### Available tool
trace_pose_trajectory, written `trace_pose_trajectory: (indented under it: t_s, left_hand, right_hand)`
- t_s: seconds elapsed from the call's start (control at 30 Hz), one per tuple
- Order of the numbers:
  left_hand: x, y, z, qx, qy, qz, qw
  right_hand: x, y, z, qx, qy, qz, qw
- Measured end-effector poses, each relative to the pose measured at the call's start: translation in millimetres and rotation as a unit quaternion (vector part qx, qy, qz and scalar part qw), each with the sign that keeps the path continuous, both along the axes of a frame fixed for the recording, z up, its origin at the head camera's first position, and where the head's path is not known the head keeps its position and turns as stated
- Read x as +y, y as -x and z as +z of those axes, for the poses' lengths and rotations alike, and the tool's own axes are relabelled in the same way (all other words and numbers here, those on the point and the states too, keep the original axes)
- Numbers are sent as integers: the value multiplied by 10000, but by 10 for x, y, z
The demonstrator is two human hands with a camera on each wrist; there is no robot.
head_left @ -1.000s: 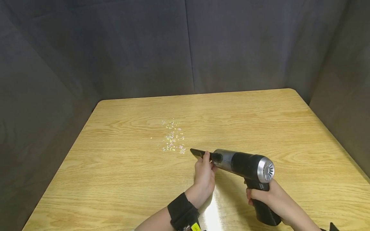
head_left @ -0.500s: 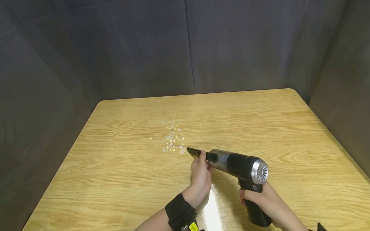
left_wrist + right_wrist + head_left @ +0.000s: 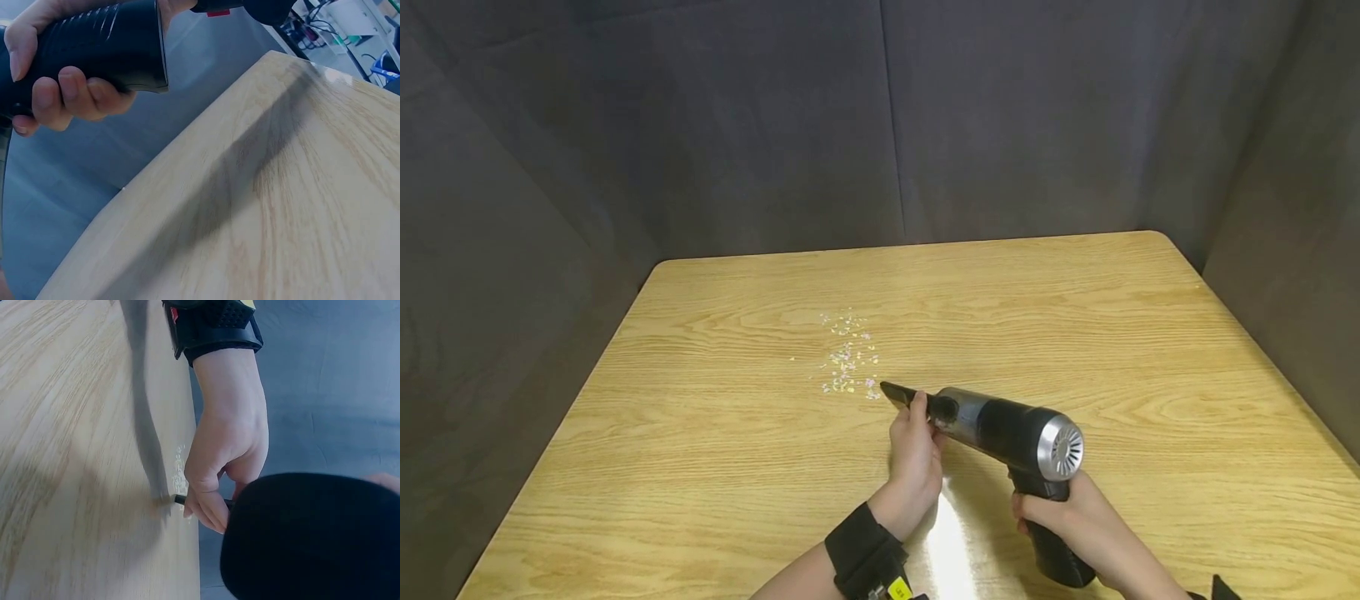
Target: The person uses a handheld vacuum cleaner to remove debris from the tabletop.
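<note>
Black, pistol-shaped handheld vacuum with a silver vented rear cap [image 3: 1011, 429] is held above the near part of a pale, wood-grained table [image 3: 700, 442], slanting from the right toward the middle. Its flat black nozzle [image 3: 895, 392] points left, with the tip just beside a scatter of tiny white, yellow and pinkish flakes [image 3: 846, 358]; whether the tip touches the wood, I cannot tell. One yellow fleck [image 3: 792, 358] lies apart, left of the scatter.

The right hand [image 3: 1075, 512] grasps the handle, fingers wrapped round it. The left hand [image 3: 916, 450] pinches the nozzle near its base and covers part of it; a black wrist strap [image 3: 865, 550] sits behind that hand. In the right wrist view the handle's dark rounded base [image 3: 312, 540] blocks much of the lower right.

Dark grey fabric [image 3: 760, 125] hangs behind the table and along both sides. Past a table corner, the left wrist view shows dark cables [image 3: 319, 28] and a blue object [image 3: 384, 70], too blurred to identify.
</note>
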State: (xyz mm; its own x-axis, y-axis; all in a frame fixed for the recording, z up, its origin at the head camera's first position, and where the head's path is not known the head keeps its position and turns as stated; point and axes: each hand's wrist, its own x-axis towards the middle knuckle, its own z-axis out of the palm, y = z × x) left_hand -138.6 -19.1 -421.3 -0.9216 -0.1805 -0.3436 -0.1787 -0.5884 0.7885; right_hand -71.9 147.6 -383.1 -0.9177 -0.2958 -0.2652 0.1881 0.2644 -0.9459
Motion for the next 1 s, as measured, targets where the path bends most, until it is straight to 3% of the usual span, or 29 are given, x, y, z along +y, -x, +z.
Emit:
trace_pose_trajectory:
  t_s: [0.33,0.6,1.0]
  left_hand:
    - [-48,-35,-20,-86,78,110,9999]
    - [-92,27,-27,-52,124,46,9999]
    - [-138,95,-42,-83,137,88,9998]
  right_hand:
    - [-50,-26,-14,217,-129,82,9996]
    - [-159,-13,10,1,-220,-408,9989]
    - [-244,19,10,68,-142,-526,9985]
